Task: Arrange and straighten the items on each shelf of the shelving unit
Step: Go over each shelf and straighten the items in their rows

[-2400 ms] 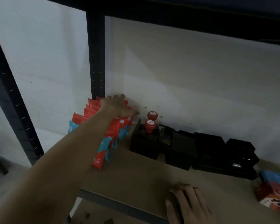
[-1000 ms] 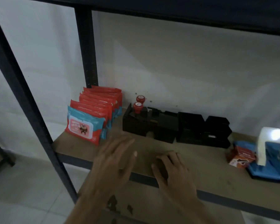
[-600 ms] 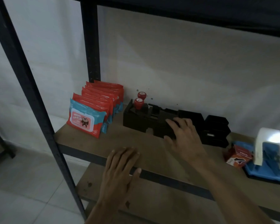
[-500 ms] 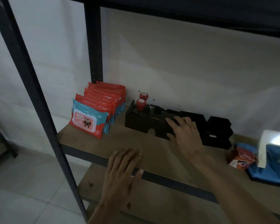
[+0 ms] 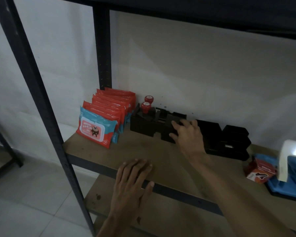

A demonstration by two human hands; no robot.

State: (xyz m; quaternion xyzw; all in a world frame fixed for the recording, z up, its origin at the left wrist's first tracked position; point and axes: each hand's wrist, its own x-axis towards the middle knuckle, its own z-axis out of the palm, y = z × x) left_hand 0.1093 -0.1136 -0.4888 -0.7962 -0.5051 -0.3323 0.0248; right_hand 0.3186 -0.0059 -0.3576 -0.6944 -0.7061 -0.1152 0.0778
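A row of red and blue wipe packs (image 5: 99,127) stands upright at the left end of the brown shelf board (image 5: 140,147). Beside it runs a line of black boxes (image 5: 149,124) along the wall, the first with two red-capped knobs (image 5: 146,106) on top. My right hand (image 5: 189,134) lies on the second black box, fingers curled over its top and thumb on its front face. My left hand (image 5: 133,175) rests flat and spread on the shelf's front edge, holding nothing.
More black boxes (image 5: 229,142) continue to the right. A small red box (image 5: 258,171) and a white and blue object (image 5: 292,165) sit at the shelf's right end. Black uprights (image 5: 41,106) frame the left side; a lower shelf (image 5: 161,216) lies below.
My left hand left the wipe packs and came down onto the shelf's front edge. My right hand moved from the shelf board up onto the second black box.
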